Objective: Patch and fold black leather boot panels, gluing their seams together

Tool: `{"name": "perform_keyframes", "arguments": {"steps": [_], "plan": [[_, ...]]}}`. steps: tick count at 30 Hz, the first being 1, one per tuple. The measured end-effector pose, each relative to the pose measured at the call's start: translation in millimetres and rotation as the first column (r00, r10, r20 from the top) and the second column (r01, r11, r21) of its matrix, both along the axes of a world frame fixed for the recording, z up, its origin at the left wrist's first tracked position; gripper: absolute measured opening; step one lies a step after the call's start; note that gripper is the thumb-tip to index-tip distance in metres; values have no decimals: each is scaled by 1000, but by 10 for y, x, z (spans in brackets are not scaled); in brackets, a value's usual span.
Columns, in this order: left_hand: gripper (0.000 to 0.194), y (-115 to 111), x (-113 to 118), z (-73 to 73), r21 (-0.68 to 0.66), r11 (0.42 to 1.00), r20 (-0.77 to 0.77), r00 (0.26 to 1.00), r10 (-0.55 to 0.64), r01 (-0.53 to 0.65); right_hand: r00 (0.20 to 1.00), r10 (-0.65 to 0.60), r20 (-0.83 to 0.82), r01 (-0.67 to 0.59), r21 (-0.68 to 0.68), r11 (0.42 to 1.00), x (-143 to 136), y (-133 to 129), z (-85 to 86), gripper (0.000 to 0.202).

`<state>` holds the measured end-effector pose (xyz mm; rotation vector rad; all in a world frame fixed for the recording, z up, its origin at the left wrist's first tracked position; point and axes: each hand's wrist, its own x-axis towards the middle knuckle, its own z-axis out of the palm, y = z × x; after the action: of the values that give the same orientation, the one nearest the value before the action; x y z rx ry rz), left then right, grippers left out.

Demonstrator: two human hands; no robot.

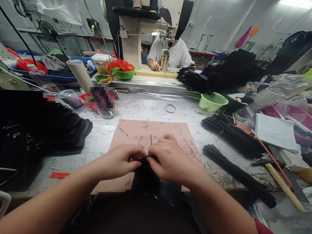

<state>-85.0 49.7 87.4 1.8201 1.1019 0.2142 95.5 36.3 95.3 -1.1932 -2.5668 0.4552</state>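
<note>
Just above the near edge of a pinkish board (151, 126), both hands pinch the top of a black piece (146, 178) that hangs down toward the table's front edge. My left hand (122, 161) grips it between thumb and fingers from the left. From the right, my right hand (170, 159) holds the same edge, its fingers curled and its fingertips close to those of the left. A short dark strip (151, 139) lies on the board beyond the hands. The lower part of the black piece merges with dark clothing.
Stacked black pieces (58, 130) stand at the left. On the right lie black strip bundles (239, 172), a hammer (284, 187), a notebook (275, 131) and a green basket (213, 102). A person (170, 53) sits behind the sewing machine (131, 42).
</note>
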Motion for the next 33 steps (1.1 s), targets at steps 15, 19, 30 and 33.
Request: {"name": "perform_keyframes", "arguments": {"steps": [15,19,30,33], "plan": [[16,-75,39,-79,11,969,202,950,240,-247,986,-110,-124,104,-52,993,181,51,71,11],[16,-55,43,-50,-16,986,210,963,168,-169,984,-123,-127,117,-54,992,174,38,75,11],[16,-8,147,50,81,990,87,990,113,-120,973,-148,-177,140,-53,989,148,-23,53,12],[18,-24,164,9,16,982,181,967,182,-188,956,-173,-238,163,-59,985,208,-36,58,16]]}}
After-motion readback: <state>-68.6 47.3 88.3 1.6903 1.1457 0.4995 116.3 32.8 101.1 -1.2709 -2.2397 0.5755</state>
